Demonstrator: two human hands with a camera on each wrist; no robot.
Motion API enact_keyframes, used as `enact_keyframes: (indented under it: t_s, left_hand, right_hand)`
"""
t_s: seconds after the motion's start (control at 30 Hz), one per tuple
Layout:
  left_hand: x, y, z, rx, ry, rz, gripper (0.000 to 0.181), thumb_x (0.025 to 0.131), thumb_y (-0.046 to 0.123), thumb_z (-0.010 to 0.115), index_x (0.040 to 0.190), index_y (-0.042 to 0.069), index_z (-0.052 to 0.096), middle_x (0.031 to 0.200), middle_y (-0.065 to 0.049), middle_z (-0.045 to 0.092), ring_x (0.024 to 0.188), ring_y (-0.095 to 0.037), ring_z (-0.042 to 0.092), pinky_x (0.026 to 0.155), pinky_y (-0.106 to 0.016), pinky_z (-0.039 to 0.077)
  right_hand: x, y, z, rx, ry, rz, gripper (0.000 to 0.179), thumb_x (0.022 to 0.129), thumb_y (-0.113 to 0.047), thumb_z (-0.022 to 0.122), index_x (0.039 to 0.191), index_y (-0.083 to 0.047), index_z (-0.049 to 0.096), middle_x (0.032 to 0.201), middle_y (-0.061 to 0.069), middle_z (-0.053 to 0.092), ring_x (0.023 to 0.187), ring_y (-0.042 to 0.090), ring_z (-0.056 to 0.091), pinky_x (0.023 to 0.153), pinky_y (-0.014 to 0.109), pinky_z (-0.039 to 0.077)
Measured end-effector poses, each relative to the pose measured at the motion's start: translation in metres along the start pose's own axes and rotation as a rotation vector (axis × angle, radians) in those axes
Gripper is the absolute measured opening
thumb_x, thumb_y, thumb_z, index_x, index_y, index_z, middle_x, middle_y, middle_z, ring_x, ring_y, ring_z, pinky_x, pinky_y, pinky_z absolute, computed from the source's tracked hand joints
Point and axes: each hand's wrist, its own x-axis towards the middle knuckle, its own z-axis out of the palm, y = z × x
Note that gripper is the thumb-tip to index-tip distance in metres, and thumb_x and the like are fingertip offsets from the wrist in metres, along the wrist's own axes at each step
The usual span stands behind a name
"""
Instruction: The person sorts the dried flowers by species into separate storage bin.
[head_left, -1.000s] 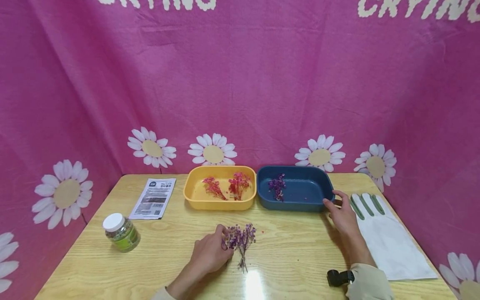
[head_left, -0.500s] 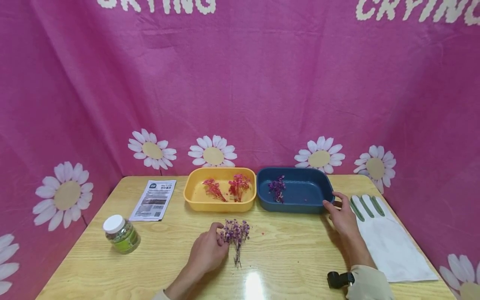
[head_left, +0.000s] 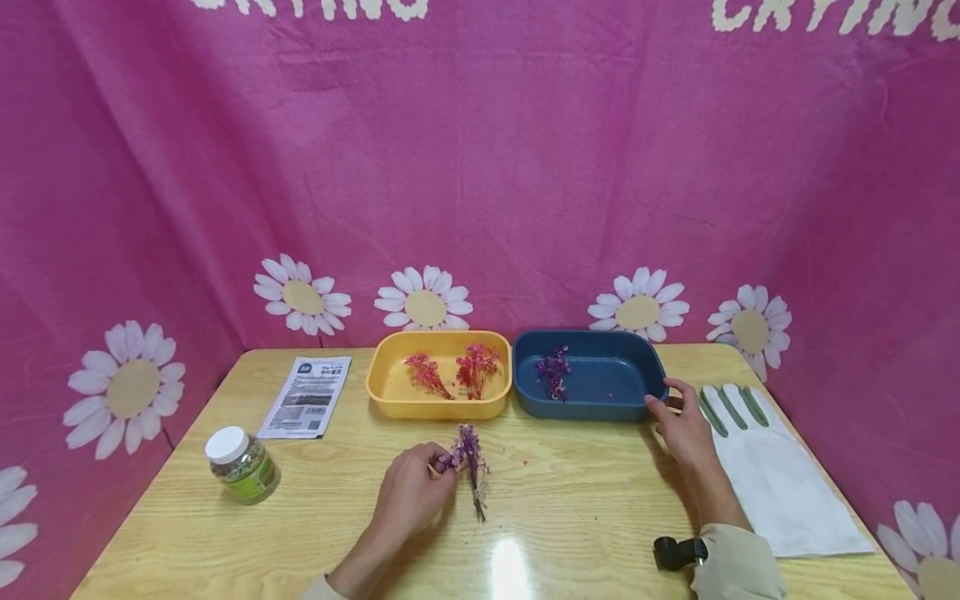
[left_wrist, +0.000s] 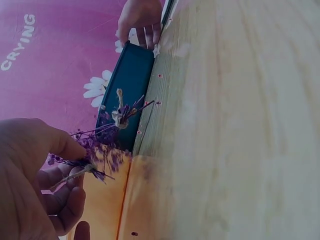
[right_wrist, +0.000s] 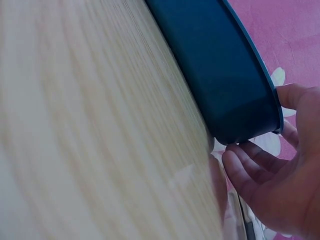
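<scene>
My left hand [head_left: 412, 493] pinches purple dried flowers [head_left: 472, 462] above the table, before the yellow basin. In the left wrist view, twine shows on two small bunches: one bunch's stems [left_wrist: 90, 168] lie between thumb and fingers, while the other's tied stems [left_wrist: 121, 118] stick out beyond the fingertips. My right hand [head_left: 686, 429] holds the near right corner of the dark blue basin [head_left: 611, 385], thumb at the rim and fingers against the outer wall. Another purple bunch [head_left: 553, 371] lies in the blue basin's left part. Two pink-red bunches [head_left: 477, 369] lie inside the yellow basin [head_left: 438, 410].
A white-lidded jar [head_left: 243, 467] stands at the left, with a printed packet [head_left: 306, 397] behind it. White gloves with green finger trim [head_left: 780, 483] lie beside my right forearm. A pink curtain [head_left: 480, 167] with daisies hangs behind the table.
My left hand has shifted slightly left and away from me with the purple flowers, which have turned and now look narrower. The right hand stays at the blue basin's corner.
</scene>
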Motion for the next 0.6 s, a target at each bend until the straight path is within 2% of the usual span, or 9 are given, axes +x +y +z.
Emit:
enact_keyframes:
  t_s: [0.13,0.33,0.5,0.6]
  left_hand:
    - [-0.0001,0.0020,-0.0011,-0.020,0.016,-0.023,0.010,0.078,0.022,0.072,0.087,0.019,0.072,0.082,0.005,0.066,0.073,-0.009,0.054,0.067,-0.028,0.045]
    - [0.0007,0.0068,-0.0048,-0.058,0.038,-0.041,0.011,0.080,0.026,0.073,0.087,0.019,0.071,0.079,0.006,0.067,0.068,-0.008,0.050,0.063,-0.025,0.040]
    - [0.0035,0.0085,-0.0072,-0.116,0.002,-0.072,0.012,0.081,0.027,0.074,0.089,0.018,0.070,0.074,0.006,0.064,0.067,-0.009,0.051,0.064,-0.026,0.041]
    - [0.0047,0.0079,-0.0083,-0.154,-0.019,-0.070,0.014,0.081,0.028,0.075,0.088,0.017,0.069,0.070,0.005,0.061,0.064,-0.010,0.049,0.061,-0.024,0.039]
  right_hand:
    - [-0.0005,-0.0004,-0.0006,-0.006,0.002,-0.006,0.063,0.099,-0.042,0.050,0.150,-0.016,0.025,0.140,0.024,0.045,0.121,0.035,0.054,0.075,0.018,0.049]
    - [-0.0011,-0.0015,-0.0006,0.009,-0.004,-0.011,0.064,0.098,-0.044,0.050,0.149,-0.015,0.026,0.140,0.024,0.045,0.119,0.034,0.054,0.074,0.016,0.049]
    - [-0.0007,-0.0010,-0.0010,0.018,-0.004,-0.003,0.064,0.097,-0.046,0.050,0.149,-0.016,0.026,0.141,0.023,0.044,0.120,0.034,0.054,0.075,0.017,0.049]
    - [-0.0007,-0.0002,-0.0015,0.014,-0.002,-0.008,0.065,0.097,-0.047,0.050,0.149,-0.016,0.026,0.140,0.023,0.045,0.120,0.033,0.054,0.075,0.017,0.049]
